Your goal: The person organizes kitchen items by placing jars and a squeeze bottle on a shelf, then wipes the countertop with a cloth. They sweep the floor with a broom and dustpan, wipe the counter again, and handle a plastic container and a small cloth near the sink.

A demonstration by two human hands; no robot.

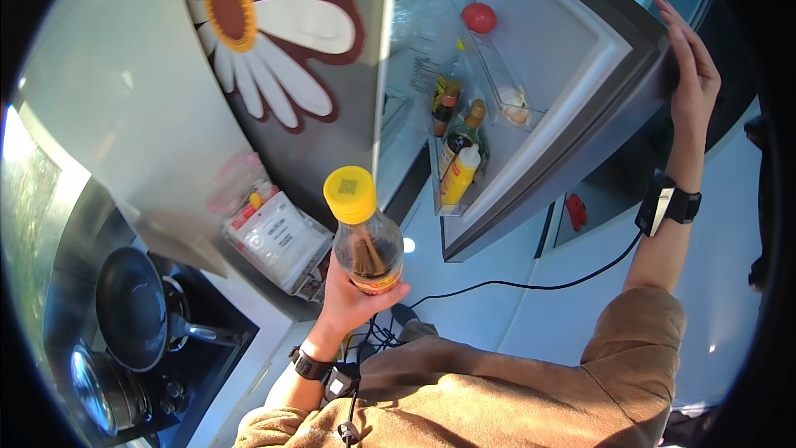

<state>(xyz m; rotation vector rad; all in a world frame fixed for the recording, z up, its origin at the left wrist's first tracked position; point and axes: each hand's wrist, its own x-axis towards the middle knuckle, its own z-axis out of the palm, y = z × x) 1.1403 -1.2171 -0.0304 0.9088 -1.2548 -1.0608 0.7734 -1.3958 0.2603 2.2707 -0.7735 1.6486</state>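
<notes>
A glass sauce bottle [373, 249] with a yellow screw cap and dark liquid inside is held upright in my left hand [348, 298]. My right hand [699, 68] lies against the outer edge of an open refrigerator door [553, 130], fingers stretched out and nothing held in them. The door's lower shelf carries a yellow squeeze bottle [460, 175], a dark bottle with a gold cap [466, 130] and an orange-labelled bottle [446, 107]. Above them, a tomato-like red item [479, 17] and garlic [515, 106] sit on the upper shelf.
At left, a black frying pan [130, 308] and a lidded metal pot [106, 389] stand on a stove [211, 348]. Packaged goods [280, 236] fill a rack beside the refrigerator. A black cable [497, 284] runs from my right wrist towards the floor by my feet.
</notes>
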